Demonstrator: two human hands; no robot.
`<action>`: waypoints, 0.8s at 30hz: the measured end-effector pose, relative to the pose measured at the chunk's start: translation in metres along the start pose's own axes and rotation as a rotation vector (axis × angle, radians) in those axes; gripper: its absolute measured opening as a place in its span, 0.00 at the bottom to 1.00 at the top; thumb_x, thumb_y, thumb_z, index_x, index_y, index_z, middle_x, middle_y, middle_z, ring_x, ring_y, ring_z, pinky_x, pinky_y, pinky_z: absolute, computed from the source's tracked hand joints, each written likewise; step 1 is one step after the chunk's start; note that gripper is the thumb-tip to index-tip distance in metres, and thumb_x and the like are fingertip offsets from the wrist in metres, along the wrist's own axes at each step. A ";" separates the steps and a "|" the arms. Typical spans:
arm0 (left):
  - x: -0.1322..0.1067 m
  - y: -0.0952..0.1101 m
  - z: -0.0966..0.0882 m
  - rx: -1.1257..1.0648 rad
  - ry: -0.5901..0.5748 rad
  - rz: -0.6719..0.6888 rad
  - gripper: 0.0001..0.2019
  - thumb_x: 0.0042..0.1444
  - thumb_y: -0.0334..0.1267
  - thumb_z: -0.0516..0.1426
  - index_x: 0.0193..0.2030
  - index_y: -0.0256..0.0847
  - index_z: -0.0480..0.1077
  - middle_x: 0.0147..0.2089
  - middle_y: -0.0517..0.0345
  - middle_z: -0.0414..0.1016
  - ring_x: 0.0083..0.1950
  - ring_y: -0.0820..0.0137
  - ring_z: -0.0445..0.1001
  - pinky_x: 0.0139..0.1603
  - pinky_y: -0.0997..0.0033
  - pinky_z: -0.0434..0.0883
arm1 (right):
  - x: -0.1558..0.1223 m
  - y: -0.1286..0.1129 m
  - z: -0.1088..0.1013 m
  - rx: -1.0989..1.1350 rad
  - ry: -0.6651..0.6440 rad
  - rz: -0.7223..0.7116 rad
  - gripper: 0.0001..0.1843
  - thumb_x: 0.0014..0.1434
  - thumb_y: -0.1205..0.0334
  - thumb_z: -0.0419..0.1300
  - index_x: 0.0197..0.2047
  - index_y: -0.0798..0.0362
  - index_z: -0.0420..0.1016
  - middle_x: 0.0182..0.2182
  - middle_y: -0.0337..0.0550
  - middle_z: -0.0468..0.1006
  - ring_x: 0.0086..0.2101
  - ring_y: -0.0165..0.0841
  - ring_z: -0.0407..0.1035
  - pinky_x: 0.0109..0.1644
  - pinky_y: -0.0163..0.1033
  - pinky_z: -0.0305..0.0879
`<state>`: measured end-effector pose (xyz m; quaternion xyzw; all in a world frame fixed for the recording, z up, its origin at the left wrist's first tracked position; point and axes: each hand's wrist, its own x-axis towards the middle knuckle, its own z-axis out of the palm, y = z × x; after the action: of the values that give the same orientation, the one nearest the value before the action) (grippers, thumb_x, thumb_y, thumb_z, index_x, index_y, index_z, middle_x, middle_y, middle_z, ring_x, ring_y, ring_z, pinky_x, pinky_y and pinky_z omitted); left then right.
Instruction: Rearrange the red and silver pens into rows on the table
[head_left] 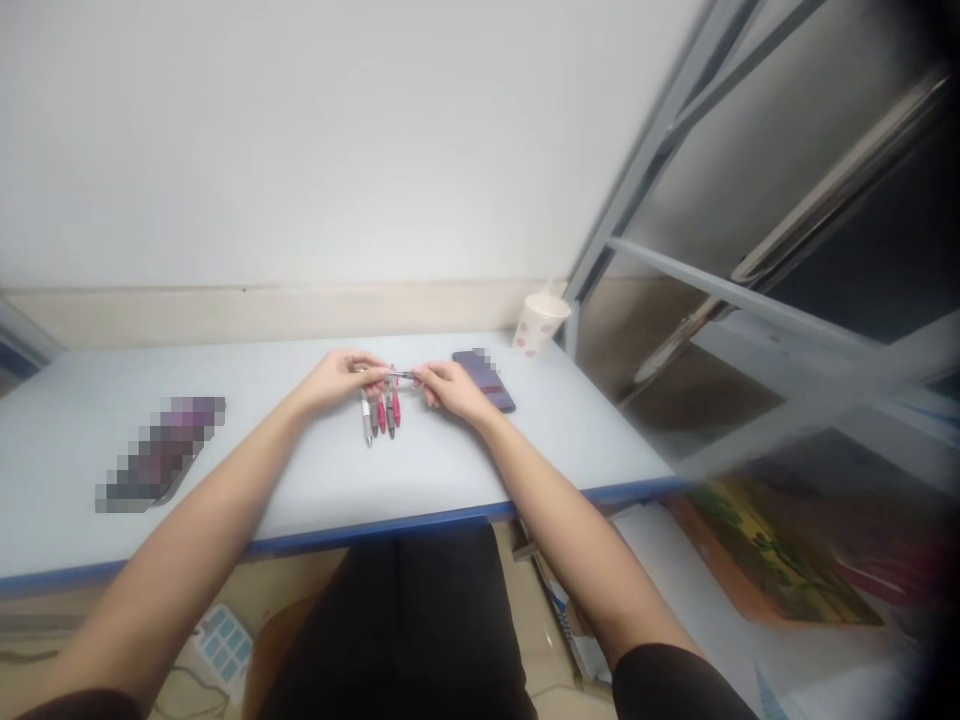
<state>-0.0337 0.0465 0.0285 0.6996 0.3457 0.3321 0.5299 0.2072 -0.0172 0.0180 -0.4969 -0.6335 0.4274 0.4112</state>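
Bare forearms (172, 510) over the pale table (262, 470), left hand (337, 380) and right hand (450, 388) pinching one slim pen part (401, 375) (details too small to read), loose pens (381, 412) lying just nearer.

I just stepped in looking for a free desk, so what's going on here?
A person is holding a slim pen part between the fingertips of their left hand and right hand, just above a row of pink and grey pens lying side by side on a pale desk. A dark purple phone lies to the right, a dotted paper cup stands near the wall, and a blurred-out object lies to the left.
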 end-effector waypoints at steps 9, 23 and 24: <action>0.005 -0.006 -0.003 -0.174 0.213 -0.004 0.29 0.43 0.58 0.77 0.41 0.35 0.79 0.40 0.43 0.86 0.42 0.58 0.87 0.54 0.57 0.82 | -0.001 -0.005 0.001 0.020 -0.004 -0.068 0.23 0.57 0.39 0.67 0.33 0.53 0.73 0.26 0.37 0.74 0.27 0.30 0.65 0.34 0.37 0.60; 0.008 0.000 0.023 -0.254 0.321 0.182 0.29 0.47 0.60 0.74 0.37 0.35 0.74 0.36 0.47 0.85 0.36 0.63 0.85 0.45 0.62 0.82 | -0.015 -0.024 -0.002 -0.140 -0.054 -0.077 0.22 0.62 0.44 0.65 0.30 0.54 0.73 0.25 0.37 0.67 0.28 0.29 0.57 0.34 0.38 0.52; 0.009 0.000 0.024 -0.263 0.323 0.179 0.29 0.48 0.60 0.74 0.38 0.35 0.74 0.37 0.47 0.85 0.37 0.63 0.85 0.47 0.61 0.82 | -0.016 -0.025 -0.003 -0.152 -0.065 -0.073 0.22 0.64 0.44 0.64 0.28 0.54 0.72 0.24 0.37 0.66 0.27 0.29 0.56 0.33 0.39 0.51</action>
<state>-0.0092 0.0416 0.0237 0.5901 0.3163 0.5278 0.5227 0.2053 -0.0357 0.0410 -0.4894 -0.6947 0.3786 0.3668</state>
